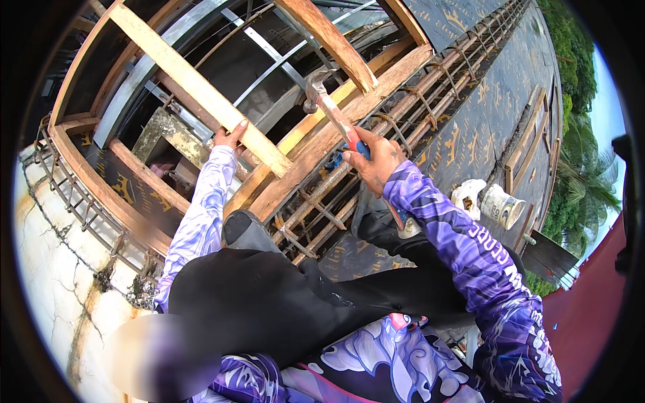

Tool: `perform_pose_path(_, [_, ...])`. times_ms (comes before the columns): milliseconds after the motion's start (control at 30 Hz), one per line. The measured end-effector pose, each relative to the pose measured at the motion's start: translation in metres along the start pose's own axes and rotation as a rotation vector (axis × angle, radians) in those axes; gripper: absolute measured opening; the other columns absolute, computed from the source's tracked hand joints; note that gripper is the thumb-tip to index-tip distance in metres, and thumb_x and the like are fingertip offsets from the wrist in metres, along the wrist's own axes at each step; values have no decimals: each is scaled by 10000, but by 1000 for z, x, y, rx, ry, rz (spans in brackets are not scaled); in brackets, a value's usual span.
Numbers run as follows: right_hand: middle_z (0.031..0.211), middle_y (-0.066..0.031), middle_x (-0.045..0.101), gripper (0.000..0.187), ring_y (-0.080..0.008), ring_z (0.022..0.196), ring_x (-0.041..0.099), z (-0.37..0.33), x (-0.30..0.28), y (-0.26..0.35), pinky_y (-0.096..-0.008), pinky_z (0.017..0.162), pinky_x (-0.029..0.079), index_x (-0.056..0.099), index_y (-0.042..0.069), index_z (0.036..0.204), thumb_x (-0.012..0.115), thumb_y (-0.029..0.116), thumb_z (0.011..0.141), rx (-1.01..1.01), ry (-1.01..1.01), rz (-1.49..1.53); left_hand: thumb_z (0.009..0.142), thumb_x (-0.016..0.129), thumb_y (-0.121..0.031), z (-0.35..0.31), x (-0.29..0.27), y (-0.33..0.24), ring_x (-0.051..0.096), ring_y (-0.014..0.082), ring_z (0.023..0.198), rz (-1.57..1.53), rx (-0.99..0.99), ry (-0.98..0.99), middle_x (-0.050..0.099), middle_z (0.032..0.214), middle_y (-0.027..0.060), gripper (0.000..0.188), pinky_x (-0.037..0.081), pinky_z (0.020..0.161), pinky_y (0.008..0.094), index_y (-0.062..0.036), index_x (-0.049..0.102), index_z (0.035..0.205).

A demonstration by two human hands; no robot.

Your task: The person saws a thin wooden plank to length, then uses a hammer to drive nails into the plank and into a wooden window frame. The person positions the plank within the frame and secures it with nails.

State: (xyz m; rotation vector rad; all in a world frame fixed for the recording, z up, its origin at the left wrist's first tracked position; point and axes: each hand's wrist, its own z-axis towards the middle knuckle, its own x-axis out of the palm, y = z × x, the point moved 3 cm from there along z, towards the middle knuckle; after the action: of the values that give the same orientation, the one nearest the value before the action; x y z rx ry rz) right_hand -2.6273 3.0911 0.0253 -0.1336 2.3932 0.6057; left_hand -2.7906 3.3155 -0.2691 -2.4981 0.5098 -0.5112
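My right hand (376,163) is wrapped round the handle of a claw hammer (338,119). The hammer is raised, its steel head up and to the left, above a long wooden beam (316,161). My left hand (230,136) grips the lower edge of a pale wooden batten (195,86) close to its near end, thumb against the wood. That batten runs from the upper left down to the beam, and its near end lies over the beam's edge. Most of my left fingers are hidden behind the wood. No nail shows clearly.
Rusty rebar cages (430,107) run beside the beam. Black printed formwork panels (470,148) spread to the right, with white buckets (500,205) on them. Inside the timber frame lies a deep opening crossed by metal bars (269,57). Cracked concrete (60,269) borders the left.
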Motion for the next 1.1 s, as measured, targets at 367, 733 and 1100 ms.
perform_pose_path(367, [1096,-233,647,534,-427,999,619,-36,-54,-13,-461,866,497,457,61,1357,622,210,872,-260,201,-373,715,860,-352,-5,6,-10,678,288,972,267,-50,-76,656,1096,191,798,590,825,432,61,457,1266])
perform_pose_path(733, [1071,-243,650,521,-424,974,632,-1,-10,44,-461,825,518,456,109,1359,623,180,870,-500,318,-558,667,778,-646,3,-39,-15,548,348,1212,757,111,-142,512,1337,266,1189,487,995,430,-37,200,1508])
perform_pose_path(1100, [914,-229,676,588,-374,836,677,48,52,132,-461,709,542,373,223,1469,587,216,922,-713,507,-922,930,600,-242,-216,-247,86,644,289,953,996,547,-619,660,1037,162,289,511,848,409,-25,634,1119])
